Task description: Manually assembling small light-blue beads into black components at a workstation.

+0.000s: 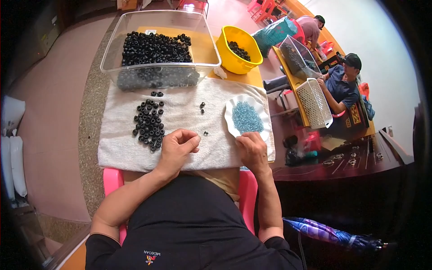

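Observation:
My left hand (179, 150) is over the towel, thumb and fingers pinched together; anything between them is too small to make out. Just left of it lies a loose group of black ring-like parts (148, 123). My right hand (253, 150) is closed at the near rim of a white scalloped plate (229, 118), its fingertips by the clear blue beads (246, 116) heaped there. Whatever those fingers grip is hidden. Between the hands, a tiny dark piece (206, 133) rests on the white towel (189, 96), with a few more small black pieces (202, 107) farther back.
Behind the towel stand a large clear bin (162, 72) of black parts and a yellow tub (240, 66) with more. Two people sit at a table to the right, near a white perforated basket (313, 103). A folded umbrella (333, 234) lies at lower right.

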Tool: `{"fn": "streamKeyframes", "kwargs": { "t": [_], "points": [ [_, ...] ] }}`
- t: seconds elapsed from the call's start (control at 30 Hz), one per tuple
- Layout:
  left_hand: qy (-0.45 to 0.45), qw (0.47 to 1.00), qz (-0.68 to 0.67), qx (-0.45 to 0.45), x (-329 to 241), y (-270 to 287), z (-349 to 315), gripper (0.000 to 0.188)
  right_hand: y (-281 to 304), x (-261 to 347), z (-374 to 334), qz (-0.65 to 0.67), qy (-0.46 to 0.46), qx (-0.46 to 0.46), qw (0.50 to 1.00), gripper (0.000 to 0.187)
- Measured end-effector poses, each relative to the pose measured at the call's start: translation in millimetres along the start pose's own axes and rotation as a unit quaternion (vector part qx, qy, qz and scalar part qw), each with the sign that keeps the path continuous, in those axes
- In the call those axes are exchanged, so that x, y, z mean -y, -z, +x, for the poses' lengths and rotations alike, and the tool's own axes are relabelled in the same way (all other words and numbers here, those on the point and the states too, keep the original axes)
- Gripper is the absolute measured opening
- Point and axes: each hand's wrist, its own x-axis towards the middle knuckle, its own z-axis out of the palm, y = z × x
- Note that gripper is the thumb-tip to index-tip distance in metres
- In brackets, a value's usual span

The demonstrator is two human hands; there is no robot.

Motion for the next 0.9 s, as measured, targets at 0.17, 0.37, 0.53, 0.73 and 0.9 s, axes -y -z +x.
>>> {"fn": "streamKeyframes", "kwargs": {
  "t": [0.17, 0.37, 0.53, 0.73, 0.9],
  "points": [
    [0.000, 1.000, -0.005, 0.002, -0.1, -0.5, -0.8, 0.011, 0.4, 1.5, -1.1, -0.006, 0.004, -0.022, 1.000, 0.022],
    [-0.003, 1.000, -0.003, 0.006, 0.6, -0.3, -0.6, 0.011, -1.6, -6.0, -1.4, 0.023, -0.029, -0.031, 0.999, 0.014],
    [0.001, 1.000, -0.004, 0.005, 1.7, -0.2, -0.6, 0.012, -4.6, -10.3, 0.5, 0.025, -0.037, -0.056, 0.997, 0.010],
    [-0.002, 1.000, 0.000, 0.009, 1.5, -0.1, -0.3, 0.012, -8.8, -21.0, -6.4, 0.082, -0.085, -0.076, 0.990, 0.014],
    [-0.003, 1.000, -0.003, 0.024, 1.1, -0.8, -0.9, 0.012, -5.8, -18.8, -4.7, 0.113, -0.108, -0.092, 0.983, 0.014]
  ]
}}
